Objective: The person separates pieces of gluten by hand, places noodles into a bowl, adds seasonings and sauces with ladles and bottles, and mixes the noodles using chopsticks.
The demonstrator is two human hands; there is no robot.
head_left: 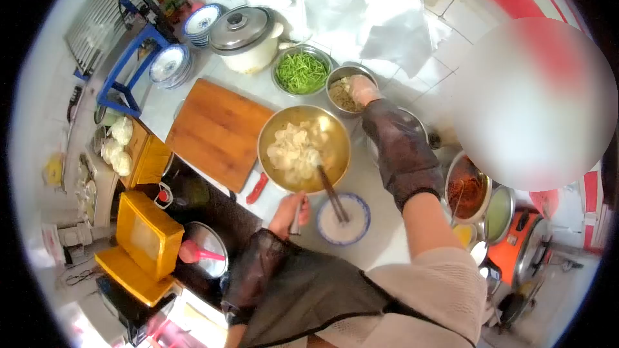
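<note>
My left hand [282,218] is closed around a thin metal utensil [296,220] at the near rim of a large metal bowl [343,166]; which utensil it is does not show clearly. Pale sliced pieces [293,148] fill part of that bowl. My right hand [365,89] reaches into a small metal bowl [333,75] of brownish crumbly stuff [342,95]; its fingers point down and what they hold, if anything, is hidden. Dark chopsticks [332,194] lean between the large bowl and a blue-rimmed bowl of white powder or liquid [329,231].
A wooden cutting board [219,132] lies left of the large bowl, with a red-handled knife [257,188] beside it. Behind stand a bowl of chopped greens [301,72], a lidded pot [242,38] and stacked plates [171,64]. A pot of red sauce [465,187] is at right.
</note>
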